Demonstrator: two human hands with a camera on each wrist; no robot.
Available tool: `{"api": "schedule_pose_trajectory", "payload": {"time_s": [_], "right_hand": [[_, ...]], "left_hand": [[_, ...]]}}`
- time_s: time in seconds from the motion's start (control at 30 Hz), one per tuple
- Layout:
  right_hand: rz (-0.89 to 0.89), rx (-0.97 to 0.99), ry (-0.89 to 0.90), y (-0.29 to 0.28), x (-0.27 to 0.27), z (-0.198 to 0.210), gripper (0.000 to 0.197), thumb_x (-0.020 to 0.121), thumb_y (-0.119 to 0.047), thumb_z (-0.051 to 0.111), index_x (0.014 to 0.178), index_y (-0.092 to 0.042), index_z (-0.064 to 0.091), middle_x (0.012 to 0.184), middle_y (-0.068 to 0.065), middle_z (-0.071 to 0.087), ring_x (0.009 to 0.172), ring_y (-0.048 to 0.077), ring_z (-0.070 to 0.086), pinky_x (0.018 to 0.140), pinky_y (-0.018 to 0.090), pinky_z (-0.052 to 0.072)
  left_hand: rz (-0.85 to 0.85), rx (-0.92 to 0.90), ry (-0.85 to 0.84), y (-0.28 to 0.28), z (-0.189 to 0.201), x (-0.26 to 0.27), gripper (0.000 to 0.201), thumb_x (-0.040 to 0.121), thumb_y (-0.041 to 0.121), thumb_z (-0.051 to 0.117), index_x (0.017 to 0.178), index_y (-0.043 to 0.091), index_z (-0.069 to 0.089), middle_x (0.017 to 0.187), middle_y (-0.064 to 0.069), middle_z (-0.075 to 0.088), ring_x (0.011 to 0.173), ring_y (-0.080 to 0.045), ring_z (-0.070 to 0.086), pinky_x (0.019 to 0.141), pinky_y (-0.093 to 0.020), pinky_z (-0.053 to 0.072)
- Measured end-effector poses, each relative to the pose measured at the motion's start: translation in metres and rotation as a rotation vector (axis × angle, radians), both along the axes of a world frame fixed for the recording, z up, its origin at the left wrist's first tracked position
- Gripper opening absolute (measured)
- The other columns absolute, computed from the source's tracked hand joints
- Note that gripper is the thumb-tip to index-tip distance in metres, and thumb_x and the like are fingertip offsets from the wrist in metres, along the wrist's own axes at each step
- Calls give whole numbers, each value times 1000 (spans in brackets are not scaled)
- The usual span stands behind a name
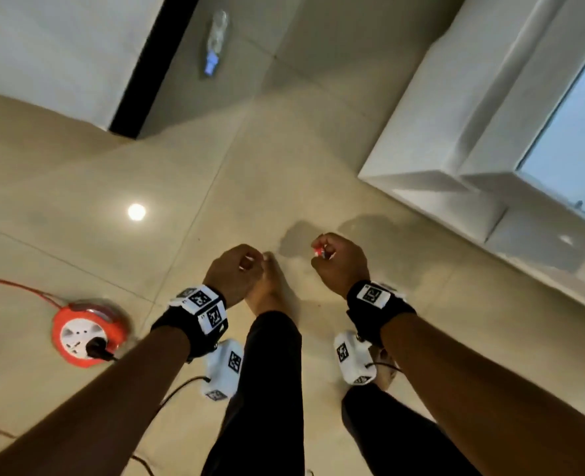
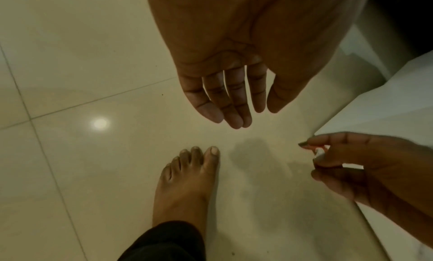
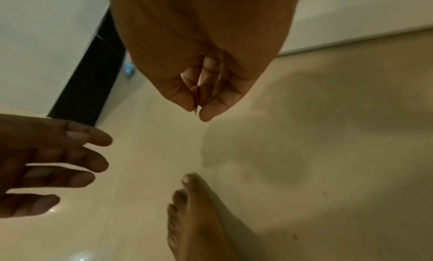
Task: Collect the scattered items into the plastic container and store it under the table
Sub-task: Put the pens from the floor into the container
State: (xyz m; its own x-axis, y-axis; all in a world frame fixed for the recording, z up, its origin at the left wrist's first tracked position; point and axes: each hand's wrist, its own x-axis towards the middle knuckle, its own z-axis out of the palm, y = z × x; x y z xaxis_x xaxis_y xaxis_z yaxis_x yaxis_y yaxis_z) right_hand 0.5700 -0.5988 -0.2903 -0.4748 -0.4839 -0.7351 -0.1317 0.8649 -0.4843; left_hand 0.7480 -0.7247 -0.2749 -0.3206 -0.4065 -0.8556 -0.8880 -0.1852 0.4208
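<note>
I stand on a beige tiled floor and look down at both hands. My right hand pinches a small red and white item between thumb and fingertips; the item shows pale in the left wrist view, while the right wrist view shows only the pinched fingertips. My left hand hangs relaxed with nothing in it, its fingers nearly straight. A clear plastic bottle with a blue cap lies on the floor far ahead, by the wall. The plastic container is not in view.
An orange cable reel with a plug in it sits on the floor at the left, its orange cord trailing away. White furniture stands at the right. A black strip runs along the wall ahead. My bare foot is below the hands.
</note>
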Motion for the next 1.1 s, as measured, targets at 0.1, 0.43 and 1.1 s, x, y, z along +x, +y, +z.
{"api": "schedule_pose_trajectory", "payload": {"time_s": [0.1, 0.43, 1.1], "right_hand": [[-77, -56, -8, -57, -17, 38, 13, 76, -12, 73, 87, -19, 73, 69, -11, 63, 76, 19, 67, 76, 27, 51], [-247, -144, -2, -244, -82, 87, 21, 79, -13, 63, 75, -32, 70, 76, -9, 70, 77, 17, 70, 79, 37, 59], [-662, -46, -113, -265, -141, -95, 29, 81, -13, 58, 65, -33, 71, 68, -10, 71, 81, 20, 73, 82, 50, 59]], "left_hand": [[6, 11, 9, -33, 27, -13, 7, 85, 26, 65, 84, 32, 61, 83, -3, 70, 78, -23, 68, 68, -30, 51], [-32, -81, 2, -186, 79, -67, 6, 87, 26, 66, 85, 26, 61, 81, -7, 67, 82, -32, 65, 78, -40, 54], [-419, -258, -259, -324, -109, -187, 64, 83, 34, 66, 140, 35, 39, 141, -17, 28, 118, -41, 48, 98, -41, 45]]}}
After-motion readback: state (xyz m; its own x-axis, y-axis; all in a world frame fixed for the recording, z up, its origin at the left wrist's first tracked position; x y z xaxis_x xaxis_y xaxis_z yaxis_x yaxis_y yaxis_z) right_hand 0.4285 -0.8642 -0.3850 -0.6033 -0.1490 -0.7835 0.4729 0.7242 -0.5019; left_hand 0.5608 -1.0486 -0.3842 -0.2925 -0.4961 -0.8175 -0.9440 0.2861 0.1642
